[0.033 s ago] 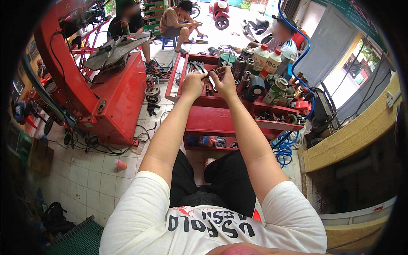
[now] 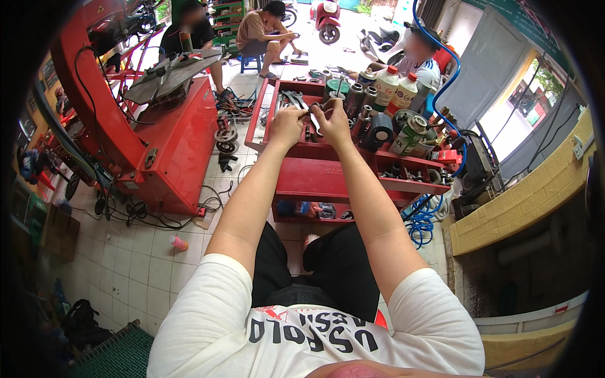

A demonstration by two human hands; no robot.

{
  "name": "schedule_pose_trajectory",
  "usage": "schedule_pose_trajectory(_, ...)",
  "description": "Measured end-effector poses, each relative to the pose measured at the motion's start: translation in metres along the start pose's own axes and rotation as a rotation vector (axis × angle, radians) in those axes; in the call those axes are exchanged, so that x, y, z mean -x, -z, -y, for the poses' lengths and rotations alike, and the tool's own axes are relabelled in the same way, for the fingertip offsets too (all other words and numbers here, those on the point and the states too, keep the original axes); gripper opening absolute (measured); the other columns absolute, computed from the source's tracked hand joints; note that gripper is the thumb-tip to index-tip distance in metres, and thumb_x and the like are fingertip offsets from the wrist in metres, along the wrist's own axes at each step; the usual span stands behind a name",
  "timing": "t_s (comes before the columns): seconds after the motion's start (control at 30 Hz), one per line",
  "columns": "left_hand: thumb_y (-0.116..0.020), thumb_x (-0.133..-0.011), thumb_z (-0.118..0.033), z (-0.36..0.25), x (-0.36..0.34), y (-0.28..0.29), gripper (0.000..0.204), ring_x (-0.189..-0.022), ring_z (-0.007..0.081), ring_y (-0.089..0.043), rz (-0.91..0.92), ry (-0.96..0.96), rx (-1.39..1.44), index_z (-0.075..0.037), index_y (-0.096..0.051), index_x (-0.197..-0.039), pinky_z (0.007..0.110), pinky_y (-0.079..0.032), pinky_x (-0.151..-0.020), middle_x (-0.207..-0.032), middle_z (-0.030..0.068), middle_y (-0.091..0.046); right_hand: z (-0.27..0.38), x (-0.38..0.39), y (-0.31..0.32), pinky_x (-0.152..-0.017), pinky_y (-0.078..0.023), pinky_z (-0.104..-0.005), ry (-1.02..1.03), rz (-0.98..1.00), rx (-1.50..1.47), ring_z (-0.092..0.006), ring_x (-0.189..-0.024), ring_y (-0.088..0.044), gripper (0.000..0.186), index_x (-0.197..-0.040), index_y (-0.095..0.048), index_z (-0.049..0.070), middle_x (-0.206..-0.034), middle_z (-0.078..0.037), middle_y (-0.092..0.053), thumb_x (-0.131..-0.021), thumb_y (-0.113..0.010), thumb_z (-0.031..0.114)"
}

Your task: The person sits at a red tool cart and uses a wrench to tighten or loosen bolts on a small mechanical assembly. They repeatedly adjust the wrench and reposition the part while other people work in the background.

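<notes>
Both my arms reach forward over a red tool cart (image 2: 315,151). My left hand (image 2: 287,128) is closed, its fingers curled above the cart's top tray. Close beside it, my right hand (image 2: 333,123) pinches with thumb and fingers. The fingertips of both hands meet around a small dark item that is mostly hidden, so its kind cannot be made out. Silver wrenches (image 2: 293,98) lie in the tray just beyond my left hand. To the right of my right hand stand metal cylinders (image 2: 354,98) and a dark round-ended can (image 2: 380,131).
White bottles with red caps (image 2: 386,85) and a green-white spray can (image 2: 409,133) crowd the cart's right side. A blue hose (image 2: 463,69) hangs at the right. A red machine (image 2: 170,145) stands at left. Several people sit farther off. A pink bottle (image 2: 179,242) is on the floor.
</notes>
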State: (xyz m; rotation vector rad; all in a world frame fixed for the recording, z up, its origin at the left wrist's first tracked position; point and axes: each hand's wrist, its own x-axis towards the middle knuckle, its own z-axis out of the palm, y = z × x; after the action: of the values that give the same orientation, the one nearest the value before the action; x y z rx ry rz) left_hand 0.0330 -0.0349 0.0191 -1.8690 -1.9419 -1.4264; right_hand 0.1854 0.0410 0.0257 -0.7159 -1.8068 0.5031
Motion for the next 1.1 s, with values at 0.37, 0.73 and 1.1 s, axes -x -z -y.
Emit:
schedule_pose_trajectory(0.37, -0.068, -0.097, -0.022, -0.002, -0.001, 0.000, 0.021, -0.100, 0.0344, -0.068, 0.064, -0.103, 0.034, -0.010, -0.080, -0.108, 0.046, -0.053, -0.088, -0.101, 0.0115, -0.074, -0.018, -0.001, -0.006, -0.077, -0.056, -0.0414, -0.100, 0.063, -0.165, -0.0320, -0.086, -0.074, 0.038, -0.119, -0.055, 0.000, -0.096, -0.019, -0.074, -0.097, -0.067, 0.028)
schedule_pose_trajectory(0.73, -0.068, -0.098, -0.023, -0.002, -0.001, 0.005, 0.024, -0.096, 0.0349, -0.069, 0.122, -0.134, 0.078, -0.007, -0.079, -0.111, 0.045, -0.053, -0.085, -0.100, 0.0136, -0.074, -0.013, -0.001, -0.002, -0.063, -0.057, -0.0347, -0.146, 0.087, -0.253, -0.0195, -0.076, -0.070, 0.032, -0.121, -0.059, 0.001, -0.093, -0.013, -0.072, -0.098, -0.062, 0.023)
schedule_pose_trajectory(1.1, -0.082, -0.087, -0.017, 0.009, -0.007, 0.005, 0.049, -0.097, 0.0188, -0.071, 0.447, 0.080, 0.382, -0.006, -0.068, -0.132, 0.034, -0.055, -0.090, -0.109, 0.0089, -0.075, -0.025, -0.008, -0.001, -0.061, -0.050, -0.0283, -0.383, 0.026, -0.492, -0.0095, -0.069, -0.057, 0.024, -0.100, -0.065, 0.004, -0.079, -0.001, -0.060, -0.103, -0.056, 0.026)
